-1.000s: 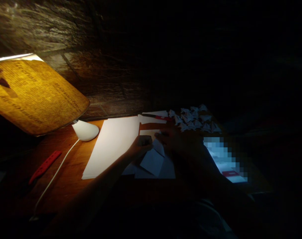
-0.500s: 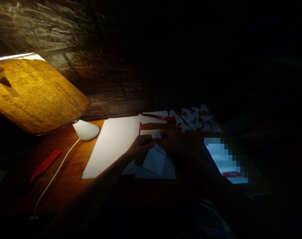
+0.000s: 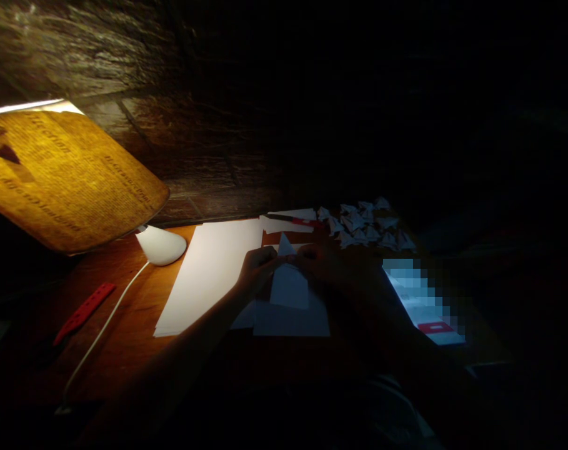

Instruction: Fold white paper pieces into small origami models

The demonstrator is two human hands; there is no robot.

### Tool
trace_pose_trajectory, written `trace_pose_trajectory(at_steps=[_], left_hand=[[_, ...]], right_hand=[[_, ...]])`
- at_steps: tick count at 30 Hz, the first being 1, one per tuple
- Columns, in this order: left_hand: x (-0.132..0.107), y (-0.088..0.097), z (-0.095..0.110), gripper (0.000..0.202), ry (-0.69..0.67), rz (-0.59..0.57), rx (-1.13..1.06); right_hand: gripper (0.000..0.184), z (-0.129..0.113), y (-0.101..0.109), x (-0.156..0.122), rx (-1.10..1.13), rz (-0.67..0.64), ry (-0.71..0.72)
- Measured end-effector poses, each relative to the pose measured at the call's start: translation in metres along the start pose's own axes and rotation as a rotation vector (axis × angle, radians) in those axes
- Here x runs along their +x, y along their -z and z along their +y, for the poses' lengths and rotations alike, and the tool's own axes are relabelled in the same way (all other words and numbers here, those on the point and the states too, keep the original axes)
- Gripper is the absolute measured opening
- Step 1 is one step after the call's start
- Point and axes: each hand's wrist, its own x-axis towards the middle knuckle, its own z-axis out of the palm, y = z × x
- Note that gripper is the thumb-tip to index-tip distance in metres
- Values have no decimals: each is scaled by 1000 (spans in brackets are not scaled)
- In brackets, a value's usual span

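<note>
Between my two hands is a folded sheet of paper [image 3: 289,287], with its pointed end away from me and its wider end toward me. My left hand [image 3: 260,259] pinches its left edge, thumb stretched across the front. From the right, my right hand [image 3: 314,259] closes on the opposite edge, the two thumbs nearly meeting at the middle. Beneath the folded paper lies a flat white sheet [image 3: 290,324] on the wooden table [image 3: 138,300]. Dim light hides most of my right hand's fingers.
Left of my hands lies a stack of white paper [image 3: 209,275]. A lamp [image 3: 162,245] with a printed shade stands behind it. A red-handled tool [image 3: 84,312] is at far left. Several folded paper pieces [image 3: 358,222] and a black-and-red pen-like object [image 3: 293,220] lie behind; a lit screen [image 3: 419,300] is right.
The folded paper has turned from a slant to nearly straight, its tip now pointing away from me. Both hands have shifted slightly left with it.
</note>
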Motion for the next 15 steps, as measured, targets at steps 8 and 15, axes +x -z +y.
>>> trace_pose_trajectory(at_steps=[8, 15], left_hand=[[-1, -3, 1, 42, -12, 28, -40], [-1, -2, -1, 40, -26, 68, -53]], right_hand=[[53, -5, 1, 0, -7, 50, 14], [52, 0, 0, -1, -9, 41, 7]])
